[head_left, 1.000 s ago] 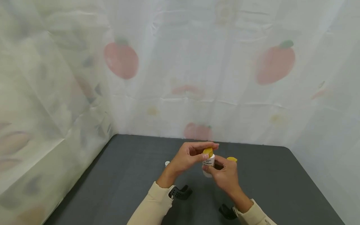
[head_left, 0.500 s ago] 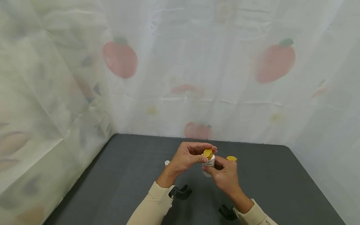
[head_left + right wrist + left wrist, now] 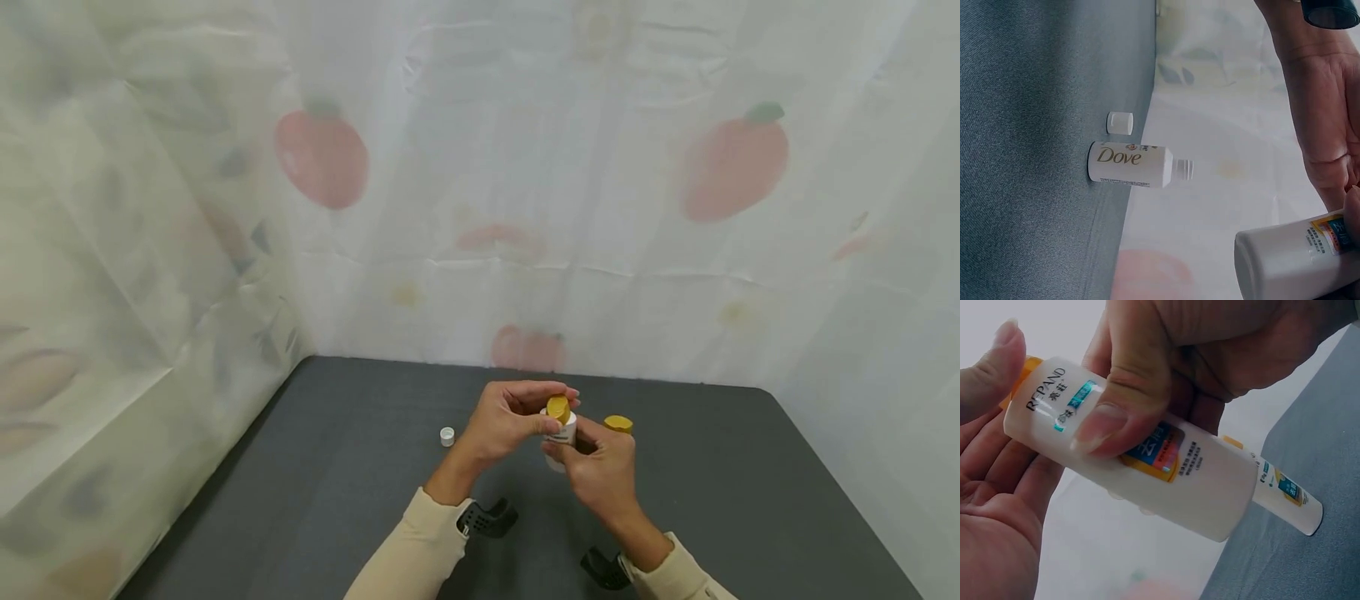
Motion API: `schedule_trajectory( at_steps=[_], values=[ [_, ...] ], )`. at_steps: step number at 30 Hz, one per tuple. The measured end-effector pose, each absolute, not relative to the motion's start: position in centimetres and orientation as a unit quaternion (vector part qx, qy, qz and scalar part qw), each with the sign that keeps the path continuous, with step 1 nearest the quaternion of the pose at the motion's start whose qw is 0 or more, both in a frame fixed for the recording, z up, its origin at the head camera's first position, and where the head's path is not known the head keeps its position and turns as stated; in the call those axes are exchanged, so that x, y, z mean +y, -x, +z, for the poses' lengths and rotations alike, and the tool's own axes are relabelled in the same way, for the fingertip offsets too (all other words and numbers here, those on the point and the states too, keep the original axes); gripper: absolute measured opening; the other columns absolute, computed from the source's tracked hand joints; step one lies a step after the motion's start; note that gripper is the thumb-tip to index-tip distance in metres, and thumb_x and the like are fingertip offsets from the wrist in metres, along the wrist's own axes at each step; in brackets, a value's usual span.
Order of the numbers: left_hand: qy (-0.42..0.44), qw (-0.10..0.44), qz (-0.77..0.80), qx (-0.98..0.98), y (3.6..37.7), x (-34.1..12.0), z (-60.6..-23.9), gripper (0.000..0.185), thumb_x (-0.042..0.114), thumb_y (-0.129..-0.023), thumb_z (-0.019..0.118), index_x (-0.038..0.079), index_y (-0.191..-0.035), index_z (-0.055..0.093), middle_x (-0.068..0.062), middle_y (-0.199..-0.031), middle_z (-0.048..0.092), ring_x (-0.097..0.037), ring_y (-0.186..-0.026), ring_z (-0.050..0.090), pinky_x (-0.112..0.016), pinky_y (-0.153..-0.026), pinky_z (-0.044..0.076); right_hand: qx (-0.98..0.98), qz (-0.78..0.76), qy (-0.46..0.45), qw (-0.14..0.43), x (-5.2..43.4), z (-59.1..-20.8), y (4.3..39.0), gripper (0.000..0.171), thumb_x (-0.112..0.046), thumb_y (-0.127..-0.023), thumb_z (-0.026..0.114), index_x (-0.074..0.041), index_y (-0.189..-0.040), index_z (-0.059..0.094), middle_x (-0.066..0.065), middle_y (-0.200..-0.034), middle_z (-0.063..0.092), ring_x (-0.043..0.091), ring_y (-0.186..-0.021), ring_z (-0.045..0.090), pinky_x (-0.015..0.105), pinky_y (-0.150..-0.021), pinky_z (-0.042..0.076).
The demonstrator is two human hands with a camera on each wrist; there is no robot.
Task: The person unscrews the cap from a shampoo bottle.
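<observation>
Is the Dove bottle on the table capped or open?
Open: the white Dove bottle stands with its threaded neck bare, and a small white cap sits apart beside it.

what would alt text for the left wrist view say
A white bottle with a yellow cap is held between two hands: the right hand grips its body from above, thumb across the label, and the left hand cups the cap end. A second similar bottle stands on the dark table behind.

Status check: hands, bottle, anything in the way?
Right hand grips white bottle. Left hand pinches its yellow cap. Second yellow-capped bottle stands just behind; nothing blocking.
</observation>
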State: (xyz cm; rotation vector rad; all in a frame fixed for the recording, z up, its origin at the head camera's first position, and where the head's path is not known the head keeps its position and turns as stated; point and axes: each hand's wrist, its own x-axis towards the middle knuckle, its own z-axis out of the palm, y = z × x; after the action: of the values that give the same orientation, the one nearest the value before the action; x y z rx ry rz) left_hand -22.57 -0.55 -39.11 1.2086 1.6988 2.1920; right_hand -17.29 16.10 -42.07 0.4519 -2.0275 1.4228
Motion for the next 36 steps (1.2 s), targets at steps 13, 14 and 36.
schedule_trajectory(
  at_steps=[13,14,36],
  values=[
    [-0.332,0.010,0.716,0.614,21.5,0.4,-38.8,0.044,0.010,-0.085,0.086,-0.004,-0.124,0.072,-0.033,-0.123,0.070,-0.009,-0.107,0.076,-0.028,-0.091,0.063,-0.765,0.518,-0.167,0.344,16.1,-42.1,17.1,0.030,0.006,-0.072,0.091,-0.002,-0.100,0.082,0.012,-0.082,0.081,-0.005,-0.075,0.073,0.014,-0.065,0.059],
    [-0.326,0.006,0.714,0.619,21.4,0.4,-38.7,0.042,0.008,-0.085,0.086,-0.003,-0.123,0.073,-0.032,-0.122,0.071,-0.009,-0.106,0.077,-0.028,-0.091,0.063,-0.765,0.518,-0.167,0.345,16.1,-42.1,17.0,0.030,0.006,-0.072,0.091,-0.002,-0.100,0.083,0.011,-0.082,0.081,-0.005,-0.075,0.073,0.014,-0.065,0.059],
    [-0.253,-0.049,0.697,0.669,20.5,1.3,-38.6,0.034,0.011,-0.083,0.089,0.005,-0.114,0.079,-0.014,-0.112,0.080,-0.010,-0.095,0.077,-0.028,-0.083,0.064,-0.753,0.524,-0.170,0.360,16.0,-42.0,16.7,0.032,0.006,-0.072,0.090,-0.009,-0.099,0.084,0.004,-0.067,0.077,-0.004,-0.055,0.065,0.014,-0.051,0.053]
  ],
)
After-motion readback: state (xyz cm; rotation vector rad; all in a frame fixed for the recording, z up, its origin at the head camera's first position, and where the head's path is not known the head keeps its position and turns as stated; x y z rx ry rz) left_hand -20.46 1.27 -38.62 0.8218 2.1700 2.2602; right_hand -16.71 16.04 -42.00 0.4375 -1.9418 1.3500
